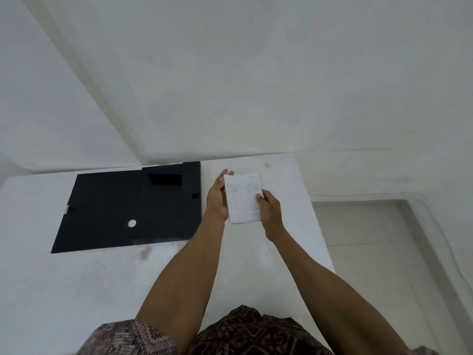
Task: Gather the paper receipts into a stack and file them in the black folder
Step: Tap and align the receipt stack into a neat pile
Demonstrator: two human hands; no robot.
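Note:
A stack of white paper receipts [243, 198] with faint print is held above the white table [76, 278], to the right of the black folder. My right hand [270, 213] grips the stack's right edge, thumb on top. My left hand [217, 198] lies flat against the stack's left edge, fingers straight. The black folder [128, 208] lies flat on the table at the left, with a small white round spot near its front and black flaps along its far edge.
The table's right edge [317, 221] drops off to a pale floor with a raised ledge [409, 226]. White walls [230, 73] stand behind the table. Faint stains mark the tabletop in front of the folder.

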